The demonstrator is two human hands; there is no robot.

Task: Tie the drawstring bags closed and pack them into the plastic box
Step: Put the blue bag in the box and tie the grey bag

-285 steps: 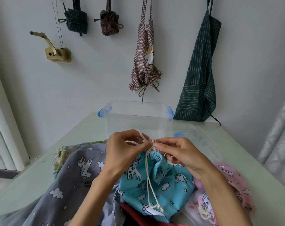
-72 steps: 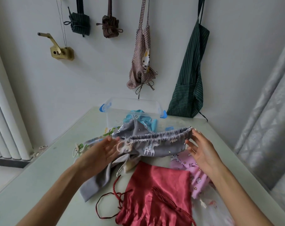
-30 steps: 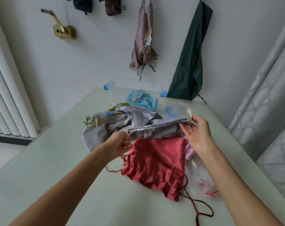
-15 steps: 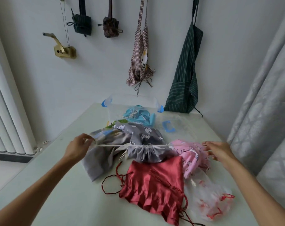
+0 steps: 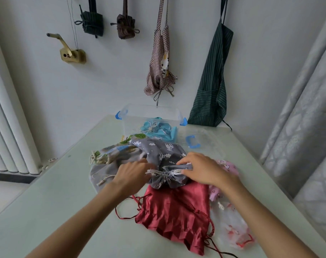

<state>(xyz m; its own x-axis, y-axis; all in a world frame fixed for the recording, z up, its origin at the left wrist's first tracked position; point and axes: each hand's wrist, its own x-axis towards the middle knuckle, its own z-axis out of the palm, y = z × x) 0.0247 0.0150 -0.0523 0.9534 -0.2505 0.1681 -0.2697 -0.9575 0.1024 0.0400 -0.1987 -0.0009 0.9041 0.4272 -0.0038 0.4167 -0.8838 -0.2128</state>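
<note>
Grey bag (image 5: 158,155): grey cloth, white clouds and animal figures; cord (image 5: 159,172) off-white.
Blue bag (image 5: 158,130): turquoise, white animal print, pale cord.
Red bag (image 5: 174,207): plain glossy dark red, matching red cord.
Pink bag (image 5: 226,167): pink, small printed figures.
Leaf bag (image 5: 113,151): cream with green leaves and a blue patch.
Box (image 5: 132,116): clear plastic, blue clips.
Table (image 5: 56,202): pale green.
Checked apron (image 5: 161,62): brown-and-white gingham, white cartoon cat.
Green apron (image 5: 212,81): dark green, thin white stripes.
Wall (image 5: 112,75): white.
</note>
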